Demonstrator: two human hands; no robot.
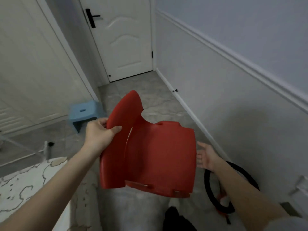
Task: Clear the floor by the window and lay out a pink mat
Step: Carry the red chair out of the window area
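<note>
A red plastic chair (155, 154) hangs in the air in the middle of the view, tilted, its seat facing me and its curved back rising to the left. My left hand (100, 132) grips the edge of the chair's back, thumb on the front. My right hand (206, 155) is open, palm turned toward the chair's right edge, close beside it; I cannot tell if it touches. No pink mat is in view.
A small blue stool (83, 114) stands on the grey tiled floor (146, 94) by the left wardrobe. A white closed door (123, 44) is ahead. A black hoop (216, 197) lies by the right wall. A patterned bed cover (26, 180) fills the lower left.
</note>
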